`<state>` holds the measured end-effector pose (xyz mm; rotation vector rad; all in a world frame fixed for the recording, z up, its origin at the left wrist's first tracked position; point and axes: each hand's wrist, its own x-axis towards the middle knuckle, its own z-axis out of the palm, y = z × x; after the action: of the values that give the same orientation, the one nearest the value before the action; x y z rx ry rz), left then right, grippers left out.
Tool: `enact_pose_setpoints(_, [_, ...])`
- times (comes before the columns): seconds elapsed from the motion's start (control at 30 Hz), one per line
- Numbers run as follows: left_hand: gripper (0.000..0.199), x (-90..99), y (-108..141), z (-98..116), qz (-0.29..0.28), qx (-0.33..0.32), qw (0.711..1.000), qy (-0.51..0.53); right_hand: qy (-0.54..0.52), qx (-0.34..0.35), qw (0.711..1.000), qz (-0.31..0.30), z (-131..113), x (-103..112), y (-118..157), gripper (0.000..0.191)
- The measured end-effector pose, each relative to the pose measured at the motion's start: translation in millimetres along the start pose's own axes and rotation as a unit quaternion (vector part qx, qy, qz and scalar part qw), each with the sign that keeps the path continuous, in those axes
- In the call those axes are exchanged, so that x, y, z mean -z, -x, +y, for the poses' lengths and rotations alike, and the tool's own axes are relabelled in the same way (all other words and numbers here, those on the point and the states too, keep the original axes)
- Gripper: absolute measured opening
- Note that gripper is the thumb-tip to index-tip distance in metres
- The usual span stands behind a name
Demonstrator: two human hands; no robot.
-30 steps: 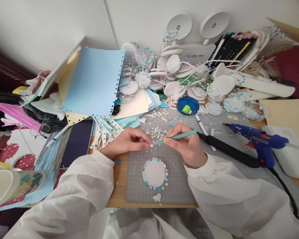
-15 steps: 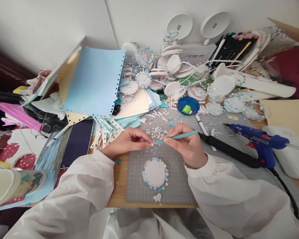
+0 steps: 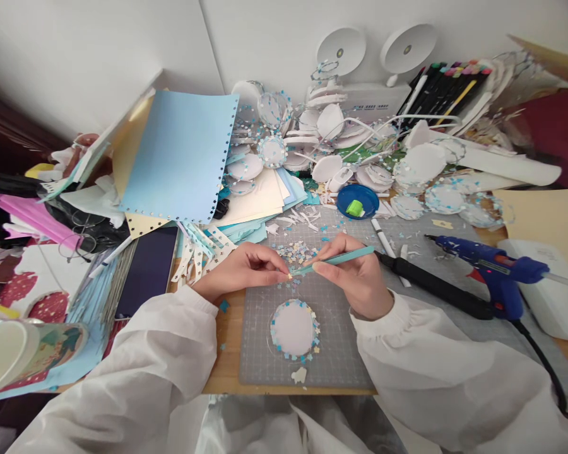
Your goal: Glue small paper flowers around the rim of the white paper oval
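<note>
Between thumb and forefinger, my left hand [image 3: 258, 268] pinches a tiny cream paper star [image 3: 289, 276]. My right hand [image 3: 353, 274] is closed on teal tweezers [image 3: 345, 256], whose tips reach to the star. Just beyond both hands lies a scatter of small blue and cream paper stars [image 3: 297, 252]. Nearer to me, on the grey cutting mat [image 3: 345, 366], rests a white disc [image 3: 292, 328] rimmed with blue and cream stars, with a thin wire loop around it. A cream paper scrap [image 3: 299, 375] is below the disc.
At right lie a blue glue gun [image 3: 497, 261] and a black pen-shaped tool [image 3: 435, 287]. A blue dish [image 3: 358, 202] holds a green piece. White discs [image 3: 326, 167] are heaped at the back. Left are punched blue paper [image 3: 180, 157], a dark phone [image 3: 146, 271] and a cup [image 3: 9, 353].
The tweezers and my right hand have shifted very slightly beside the cream star. My left hand keeps its pinch in the same place.
</note>
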<state>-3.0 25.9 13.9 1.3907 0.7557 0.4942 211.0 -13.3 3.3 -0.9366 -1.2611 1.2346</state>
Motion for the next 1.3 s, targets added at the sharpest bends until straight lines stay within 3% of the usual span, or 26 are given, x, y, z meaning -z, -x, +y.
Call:
enact_pose_setpoints(0.4, [0.008,0.1,-2,0,-0.006,-0.023,1.000,0.007,-0.002,-0.006,1.000,-0.009,1,-1,2,0.019])
enact_pose_setpoints(0.8, [0.012,0.5,0,-1,0.001,-0.010,1.000,0.018,-0.009,0.014,1.000,-0.017,2,-1,2,0.015])
enact_pose_setpoints(1.03, [0.013,0.5,1,-1,-0.003,-0.005,1.000,0.006,0.003,0.046,0.998,0.036,1,-1,-1,0.017])
enact_pose_setpoints(1.2, [0.020,-2.4,3,2,0.033,-0.036,0.998,-0.025,0.101,0.163,0.980,0.051,-8,-5,0,0.012])
enact_pose_setpoints(1.3, [0.029,-7.7,4,2,0.056,-0.059,0.996,-0.023,0.207,0.283,0.936,0.008,-15,-11,0,0.015])
